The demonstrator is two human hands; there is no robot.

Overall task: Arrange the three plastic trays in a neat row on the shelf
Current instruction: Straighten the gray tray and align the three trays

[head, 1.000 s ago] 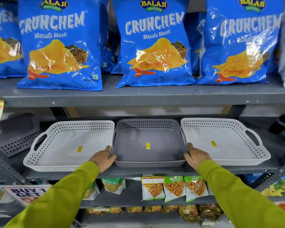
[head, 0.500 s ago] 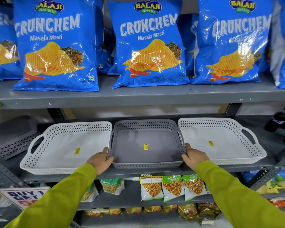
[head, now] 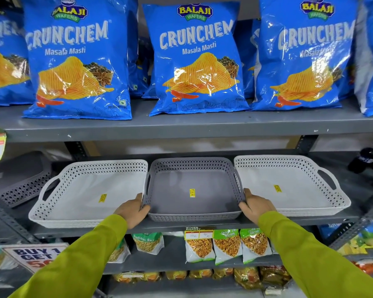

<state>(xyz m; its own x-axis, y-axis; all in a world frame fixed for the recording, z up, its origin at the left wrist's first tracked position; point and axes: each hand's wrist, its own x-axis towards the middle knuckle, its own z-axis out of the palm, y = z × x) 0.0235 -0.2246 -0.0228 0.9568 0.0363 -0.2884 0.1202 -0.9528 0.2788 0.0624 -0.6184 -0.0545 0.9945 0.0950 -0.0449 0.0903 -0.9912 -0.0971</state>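
Trays barely shifted over the last second: the grey tray [head: 193,190] stayed on the middle shelf [head: 202,226] between the hands, the left white tray [head: 82,194] just outside the left hand [head: 132,210], the right white tray [head: 289,186] just outside the right hand [head: 256,208]. Both hands remained clasped on the grey tray's front corners, fingers curled around its walls. The row looked nearly settled; probably only a final squaring-up and release was left

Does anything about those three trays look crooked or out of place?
Slightly. The left white tray sits turned, its front edge slanting down and overhanging the shelf more than the others. The grey tray, gripped by the left hand and right hand, and the right white tray line up better. Nothing looks damaged.
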